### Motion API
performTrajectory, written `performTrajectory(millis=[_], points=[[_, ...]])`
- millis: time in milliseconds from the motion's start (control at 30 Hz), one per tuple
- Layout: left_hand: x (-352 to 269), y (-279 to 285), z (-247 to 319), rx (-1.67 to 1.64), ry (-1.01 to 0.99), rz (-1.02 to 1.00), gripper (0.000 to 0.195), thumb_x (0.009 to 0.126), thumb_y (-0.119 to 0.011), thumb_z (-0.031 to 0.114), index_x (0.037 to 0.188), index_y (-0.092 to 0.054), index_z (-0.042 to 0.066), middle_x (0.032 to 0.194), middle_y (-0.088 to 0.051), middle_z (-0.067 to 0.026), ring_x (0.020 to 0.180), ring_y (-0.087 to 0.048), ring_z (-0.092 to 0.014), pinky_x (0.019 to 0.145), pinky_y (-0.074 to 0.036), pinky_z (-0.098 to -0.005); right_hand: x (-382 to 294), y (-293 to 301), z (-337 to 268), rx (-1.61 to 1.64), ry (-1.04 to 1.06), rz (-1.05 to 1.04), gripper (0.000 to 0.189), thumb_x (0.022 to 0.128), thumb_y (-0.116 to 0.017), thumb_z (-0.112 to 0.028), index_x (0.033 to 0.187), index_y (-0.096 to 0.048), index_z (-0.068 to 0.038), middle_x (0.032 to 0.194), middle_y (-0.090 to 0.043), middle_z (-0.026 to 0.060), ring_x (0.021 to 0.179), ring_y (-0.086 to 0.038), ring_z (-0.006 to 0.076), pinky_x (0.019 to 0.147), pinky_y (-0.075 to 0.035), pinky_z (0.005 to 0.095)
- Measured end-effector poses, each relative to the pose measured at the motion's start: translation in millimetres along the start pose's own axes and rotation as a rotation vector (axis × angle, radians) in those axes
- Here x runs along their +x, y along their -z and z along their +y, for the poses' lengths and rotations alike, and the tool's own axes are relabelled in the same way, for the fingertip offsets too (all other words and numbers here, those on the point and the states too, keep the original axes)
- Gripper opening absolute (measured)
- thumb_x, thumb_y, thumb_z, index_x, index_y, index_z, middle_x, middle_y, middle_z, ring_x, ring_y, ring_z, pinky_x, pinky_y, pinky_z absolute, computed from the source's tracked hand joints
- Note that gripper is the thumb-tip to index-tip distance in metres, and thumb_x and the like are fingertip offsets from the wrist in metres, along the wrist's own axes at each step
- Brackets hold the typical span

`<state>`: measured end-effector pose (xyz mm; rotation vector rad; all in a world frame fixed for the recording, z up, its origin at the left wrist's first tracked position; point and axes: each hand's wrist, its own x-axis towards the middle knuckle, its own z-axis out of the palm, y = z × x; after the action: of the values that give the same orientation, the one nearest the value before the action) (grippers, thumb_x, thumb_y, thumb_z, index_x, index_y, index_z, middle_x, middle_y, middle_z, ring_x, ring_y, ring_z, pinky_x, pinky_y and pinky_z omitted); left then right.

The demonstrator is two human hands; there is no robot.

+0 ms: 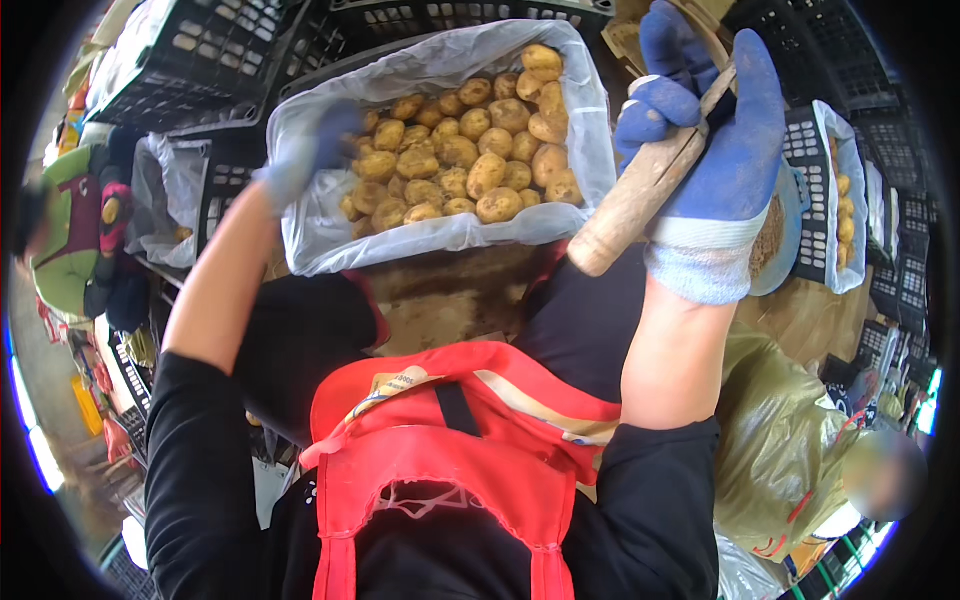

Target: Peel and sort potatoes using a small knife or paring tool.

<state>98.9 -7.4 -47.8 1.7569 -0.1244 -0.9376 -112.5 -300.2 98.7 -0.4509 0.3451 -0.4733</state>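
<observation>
A crate lined with translucent plastic (427,244) stands before me, heaped with dirt-specked potatoes (457,150). Over its left side, my left hand (322,146) in a blue-and-grey work glove is blurred by motion. Its fingers reach the potatoes at that end, but the blur hides whether they grip one. To the right of the crate, my right hand (694,142), in a blue-coated glove, grips a tool by its worn wooden handle (637,202). The handle's thick end points down towards my lap, and the tool's far end is mostly hidden by the glove.
Black plastic crates (202,56) stand behind and at the left. A smaller lined crate (840,202) with potatoes is at the right, beside a blue container (780,232). An olive sack (772,435) lies near my right elbow. Another person (75,225) sits at the far left.
</observation>
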Motion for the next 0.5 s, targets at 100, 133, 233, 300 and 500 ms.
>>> performTrajectory(millis=[100,133,233,300,500], points=[[62,-103,-39,0.837,-0.168,-0.100,0.058,0.097,-0.056,0.051,0.132,-0.058,0.004,0.112,-0.071,-0.0138,0.089,-0.069,-0.025,0.080,-0.055,-0.0385,6,5,-3,-0.085,-0.026,0.001,0.036,0.100,-0.057,-0.039,0.101,-0.069,-0.005,0.087,-0.073,0.0075,0.055,-0.058,0.0124,0.048,-0.050,0.0273],[73,-142,-34,1.016,-0.028,-0.133,0.058,0.096,-0.061,0.049,0.130,-0.059,0.003,0.115,-0.070,-0.0192,0.099,-0.070,-0.033,0.087,-0.054,-0.0406,10,17,-6,-0.170,-0.010,-0.057,0.044,0.102,-0.053,-0.041,0.115,-0.064,-0.001,0.100,-0.071,0.0097,0.058,-0.056,0.0104,0.051,-0.049,0.0260],[106,-179,-53,1.008,0.364,-0.167,0.071,0.092,-0.062,0.052,0.139,-0.049,0.001,0.122,-0.067,-0.0241,0.110,-0.067,-0.039,0.092,-0.052,-0.0450,21,28,-13,-0.249,-0.133,-0.107,0.057,0.104,-0.044,-0.047,0.129,-0.059,0.002,0.113,-0.070,0.0116,0.059,-0.050,0.0082,0.053,-0.046,0.0248],[109,-179,-57,1.067,0.282,-0.179,0.072,0.092,-0.062,0.052,0.141,-0.048,0.001,0.123,-0.066,-0.0235,0.107,-0.067,-0.037,0.093,-0.052,-0.0445,19,26,-13,-0.311,-0.076,-0.076,0.058,0.104,-0.045,-0.048,0.129,-0.060,0.002,0.113,-0.070,0.0117,0.058,-0.048,0.0082,0.052,-0.045,0.0255],[57,-108,-24,0.176,0.073,-0.258,0.070,0.090,-0.073,0.040,0.144,-0.047,0.003,0.118,-0.066,-0.0112,0.101,-0.066,-0.019,0.089,-0.054,-0.0327,5,13,-2,-0.420,0.002,0.020,0.058,0.104,-0.044,-0.051,0.123,-0.063,0.000,0.105,-0.072,0.0131,0.055,-0.049,0.0071,0.052,-0.047,0.0239]])
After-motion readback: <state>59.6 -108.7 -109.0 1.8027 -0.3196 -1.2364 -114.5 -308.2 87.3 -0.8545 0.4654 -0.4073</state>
